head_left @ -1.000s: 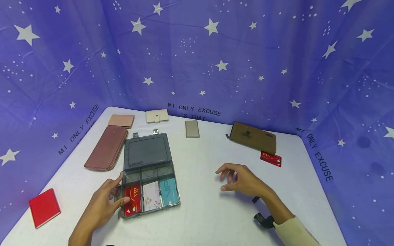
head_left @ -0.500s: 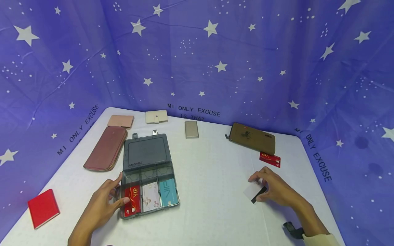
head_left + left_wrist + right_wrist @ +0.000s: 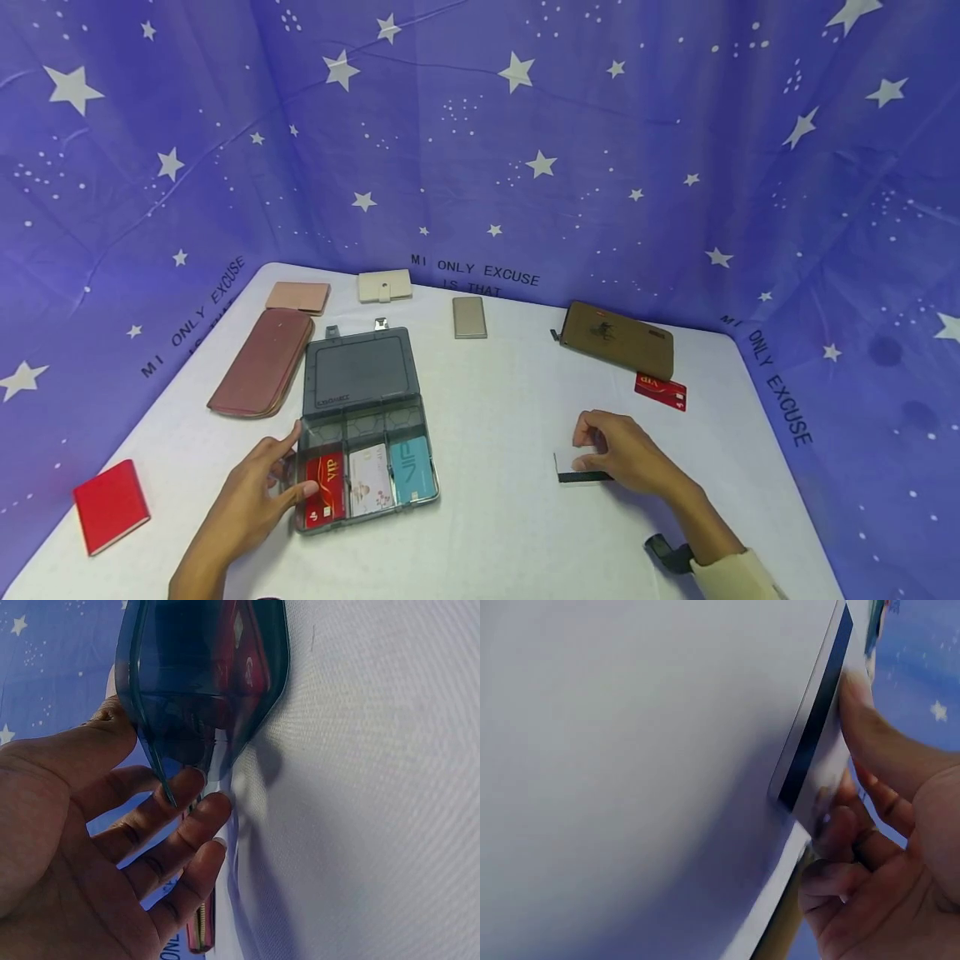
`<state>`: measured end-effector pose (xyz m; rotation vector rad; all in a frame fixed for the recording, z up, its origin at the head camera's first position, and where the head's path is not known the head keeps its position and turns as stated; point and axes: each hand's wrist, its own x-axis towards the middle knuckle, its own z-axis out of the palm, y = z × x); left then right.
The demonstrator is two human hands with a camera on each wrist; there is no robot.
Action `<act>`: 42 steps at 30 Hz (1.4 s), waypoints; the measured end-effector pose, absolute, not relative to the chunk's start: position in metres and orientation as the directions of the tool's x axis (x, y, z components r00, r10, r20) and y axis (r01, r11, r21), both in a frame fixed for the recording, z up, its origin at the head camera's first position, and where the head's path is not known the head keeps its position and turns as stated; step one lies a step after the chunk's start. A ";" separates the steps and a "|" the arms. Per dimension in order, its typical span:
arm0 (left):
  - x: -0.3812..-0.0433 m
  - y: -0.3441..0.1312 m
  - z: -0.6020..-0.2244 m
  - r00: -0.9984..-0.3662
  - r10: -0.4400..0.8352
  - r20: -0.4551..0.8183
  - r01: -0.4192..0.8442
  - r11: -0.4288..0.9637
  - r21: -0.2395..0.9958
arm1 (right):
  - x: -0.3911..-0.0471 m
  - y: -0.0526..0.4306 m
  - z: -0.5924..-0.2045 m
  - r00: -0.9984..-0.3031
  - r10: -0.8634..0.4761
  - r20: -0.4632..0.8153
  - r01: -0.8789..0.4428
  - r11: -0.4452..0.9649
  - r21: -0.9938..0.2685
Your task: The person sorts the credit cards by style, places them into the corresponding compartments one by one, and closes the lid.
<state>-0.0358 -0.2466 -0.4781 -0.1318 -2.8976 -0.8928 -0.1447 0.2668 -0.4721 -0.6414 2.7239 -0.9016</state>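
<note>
A person's left hand point(image 3: 255, 492) grips the left side of a see-through gray box point(image 3: 365, 423), with the thumb inside the edge and the other fingers outside. The box sits on the left part of the white table point(image 3: 510, 400), and its lid point(image 3: 362, 368) is folded back to the far side. Three cards lie in its near row: a red card point(image 3: 325, 493) on the left, a flowery card point(image 3: 371, 479) in the middle and a blue card point(image 3: 412, 471) on the right. The right hand point(image 3: 622, 450) pinches a white card point(image 3: 567, 463) with a black stripe, well to the right of the box. It's hard to tell if this card touches the table. Farther right, another red card point(image 3: 663, 393) pokes out from the near side of a brown wallet point(image 3: 617, 340).
</note>
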 end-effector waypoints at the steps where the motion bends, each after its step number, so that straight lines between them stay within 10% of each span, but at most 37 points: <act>1: -0.036 -0.246 -0.478 -0.991 0.051 0.126 0.113 0.824 0.555 | -0.145 0.261 -0.473 -0.878 -0.477 -0.042 -0.351 0.701 -0.621; 20: -0.039 -0.245 -0.478 -0.995 0.041 0.087 0.082 0.829 0.554 | -0.139 0.121 -0.461 -0.791 -0.611 0.038 -0.248 0.263 -0.932; 42: -0.037 -0.246 -0.478 -0.991 0.042 0.124 0.104 0.828 0.551 | -0.129 0.049 -0.468 -0.787 -0.616 0.021 -0.300 0.352 -0.887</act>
